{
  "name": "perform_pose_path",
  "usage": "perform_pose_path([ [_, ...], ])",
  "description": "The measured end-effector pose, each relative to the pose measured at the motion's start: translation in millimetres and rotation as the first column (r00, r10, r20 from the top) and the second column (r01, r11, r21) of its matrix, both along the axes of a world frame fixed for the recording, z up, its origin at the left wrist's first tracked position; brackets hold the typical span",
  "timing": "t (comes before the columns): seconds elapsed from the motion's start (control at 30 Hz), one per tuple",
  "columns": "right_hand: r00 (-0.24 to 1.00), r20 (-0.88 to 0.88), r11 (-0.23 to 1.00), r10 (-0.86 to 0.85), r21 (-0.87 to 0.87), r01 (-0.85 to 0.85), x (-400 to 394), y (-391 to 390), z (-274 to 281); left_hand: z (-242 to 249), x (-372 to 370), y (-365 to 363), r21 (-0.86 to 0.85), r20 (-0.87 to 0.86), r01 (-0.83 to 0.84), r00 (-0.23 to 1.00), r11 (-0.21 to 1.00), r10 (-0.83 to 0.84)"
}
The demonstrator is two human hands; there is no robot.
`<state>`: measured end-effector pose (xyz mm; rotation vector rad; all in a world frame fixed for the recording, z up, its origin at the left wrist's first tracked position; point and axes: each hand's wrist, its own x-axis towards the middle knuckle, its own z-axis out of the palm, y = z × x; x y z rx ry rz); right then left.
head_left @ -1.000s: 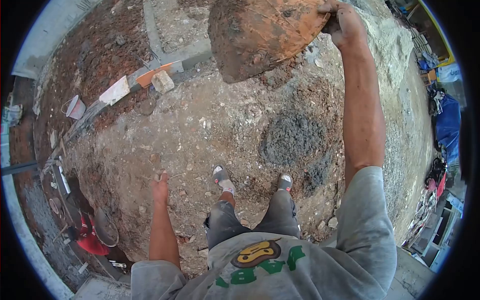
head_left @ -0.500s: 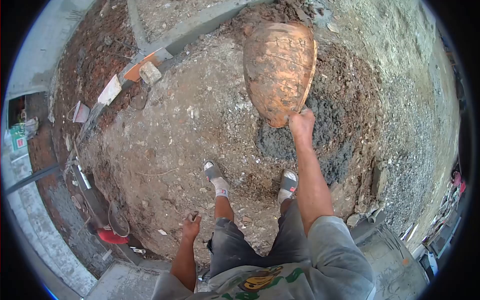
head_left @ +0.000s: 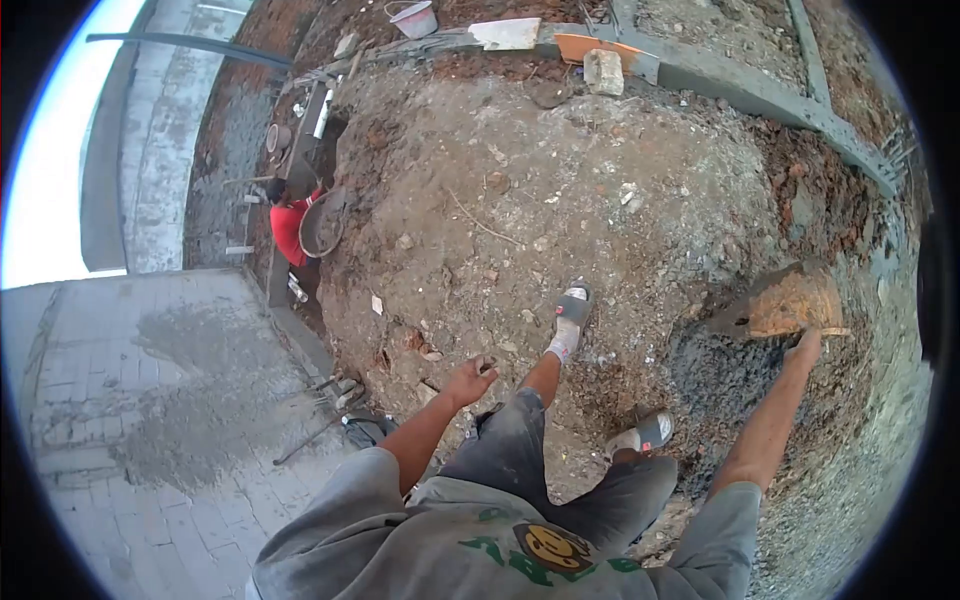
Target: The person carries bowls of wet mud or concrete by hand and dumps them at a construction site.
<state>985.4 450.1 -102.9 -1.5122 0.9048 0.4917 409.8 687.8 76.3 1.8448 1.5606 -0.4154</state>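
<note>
My right hand point(head_left: 808, 345) grips the rim of a mud-stained orange scoop basket point(head_left: 797, 303) at the right. The basket sits low and tilted over the edge of a patch of wet grey mortar point(head_left: 728, 375). Its inside is mostly turned from view. My left hand point(head_left: 468, 381) hangs in front of my left thigh with its fingers curled in, and no object shows in it. Below it lies bare, stony ground.
A person in a red shirt point(head_left: 288, 232) crouches at the left beside a round basin point(head_left: 322, 224). Along the top runs a concrete beam point(head_left: 735, 88) with a block point(head_left: 603, 72) against it. A bucket point(head_left: 414, 19) stands farther left. Paving point(head_left: 190, 390) fills the lower left.
My view has swung left, bringing the crouching person and paving into sight. The scoop basket has gone from standing broad side up to low and tilted, still in my right hand.
</note>
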Motion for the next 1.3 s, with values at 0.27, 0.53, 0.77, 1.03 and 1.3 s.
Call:
perform_pose_path([
  [0.27, 0.923, 0.001, 0.904, 0.385, -0.202, -0.377, 8, 7, 174, 42, -64, 53, -0.049, 0.066, -0.157, 0.985, 0.986, 0.16],
  [0.53, 0.651, -0.266, 0.447, 0.711, -0.543, -0.71, -8, 49, 252, 112, -135, 228, -0.021, 0.282, -0.506, 0.824, 0.862, 0.491],
  [0.77, 0.421, -0.747, 0.045, 0.514, -0.466, -0.883, -4, 187, 321, 142, -206, 269, 0.074, 0.471, -0.812, 0.541, 0.579, 0.697],
  [1.03, -0.054, -0.794, -0.67, 0.605, -0.471, -0.573, -48, 306, 279, 93, -220, 221, 0.077, 0.017, -0.891, 0.45, 0.448, 0.893],
  [1.3, -0.344, -0.744, -0.818, 0.573, -0.496, -0.291, -69, 524, 260, 136, -181, 408, -0.001, 0.293, -0.93, 0.352, 0.368, 0.889],
])
